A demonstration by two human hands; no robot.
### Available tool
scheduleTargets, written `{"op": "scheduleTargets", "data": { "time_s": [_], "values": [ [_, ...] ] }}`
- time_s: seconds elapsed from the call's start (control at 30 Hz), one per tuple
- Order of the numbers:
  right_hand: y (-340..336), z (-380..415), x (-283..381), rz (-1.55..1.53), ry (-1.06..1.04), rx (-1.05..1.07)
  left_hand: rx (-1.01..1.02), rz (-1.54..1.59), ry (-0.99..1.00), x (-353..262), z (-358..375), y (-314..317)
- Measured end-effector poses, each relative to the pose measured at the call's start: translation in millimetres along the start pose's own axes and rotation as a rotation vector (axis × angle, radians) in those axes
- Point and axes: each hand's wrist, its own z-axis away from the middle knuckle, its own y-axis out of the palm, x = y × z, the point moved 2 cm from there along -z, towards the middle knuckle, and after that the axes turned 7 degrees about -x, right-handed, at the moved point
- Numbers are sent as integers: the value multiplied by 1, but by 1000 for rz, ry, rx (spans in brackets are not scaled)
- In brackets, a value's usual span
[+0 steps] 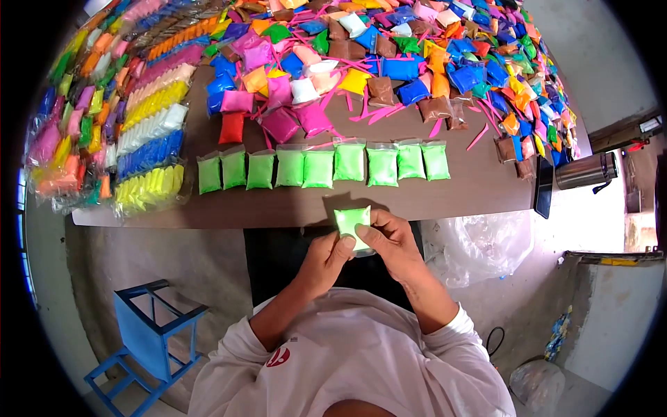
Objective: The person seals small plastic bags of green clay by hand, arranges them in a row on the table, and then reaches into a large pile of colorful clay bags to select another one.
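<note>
Between my two hands, just off the table's front edge, is a small clear packet of light green clay-like material (352,221). My left hand (324,258) grips its lower left side, thumb on the front. On the lower right, my right hand (393,240) presses its thumb across the packet's face, fingers behind. Beyond them, a row of several similar green packets (318,167) lies side by side on the brown table (292,208). A red packet (232,128) lies behind the row's left part. What the packet holds exactly cannot be made out.
Mixed coloured packets and pink plastic sticks (385,111) heap across the back and right. Bagged, sorted packets (149,153) line the left. A steel flask (587,170) and dark flat device (544,186) are at the right edge. A blue stool (142,340) lies tipped on the floor.
</note>
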Motion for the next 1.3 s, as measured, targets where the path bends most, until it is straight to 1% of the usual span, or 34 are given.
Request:
{"op": "scheduleTargets", "data": {
  "time_s": [0.03,0.1,0.13,0.2,0.33,0.4,0.43,0.5,0.53,0.6,0.63,0.7,0.73,0.8,0.83,0.9,0.93,1.0,1.03,1.1,1.13,1.2,1.23,1.3],
  "values": [
    [0,0,-3,-1,0,-1,1,-1,-1,-2,0,1],
    [-2,2,-6,-88,-28,-53,11,-2,134,-8,-1,4],
    [-2,3,-8,-90,-26,-56,14,-3,131,-7,-1,6],
    [-3,4,-7,-88,-111,-51,39,25,186,-7,-1,8],
    [5,5,0,-75,-108,-71,10,45,146,-17,-1,6],
    [10,7,1,-132,-43,-167,36,22,16,-11,-2,3],
    [11,7,0,-133,-40,-166,34,22,14,-11,-2,5],
    [9,6,-3,-98,-111,-195,49,68,96,-12,-2,10],
    [7,6,-5,-101,-111,-198,51,67,95,-11,-1,9],
    [3,6,-3,-2,-155,-159,145,-4,62,-8,0,9],
    [2,6,1,-3,-155,-160,146,-4,61,-9,-1,8],
    [3,7,12,258,-242,-78,191,-83,56,-11,-2,7],
    [0,7,13,256,-241,-79,191,-84,55,-12,-3,7],
    [-7,6,12,317,-193,21,144,-91,184,-17,-3,7],
    [-10,6,14,316,-192,21,144,-92,183,-18,-4,5],
    [-12,4,16,379,-124,118,183,-127,167,-18,-4,0],
    [-10,4,18,378,-124,118,183,-128,166,-19,-3,1],
    [-6,4,21,273,-79,95,127,-44,149,-22,-1,3],
    [-6,4,21,272,-80,95,127,-45,150,-22,-1,4],
    [-8,4,15,124,-4,104,75,-26,138,-22,-2,4],
    [-11,4,13,124,-4,104,76,-26,138,-22,-2,3],
    [-17,4,8,240,-43,116,216,-39,99,-21,-2,4],
    [-20,3,8,238,-43,115,217,-40,98,-21,-2,2],
    [-21,3,11,316,-130,250,313,-153,101,-20,-2,1]
  ]
}}
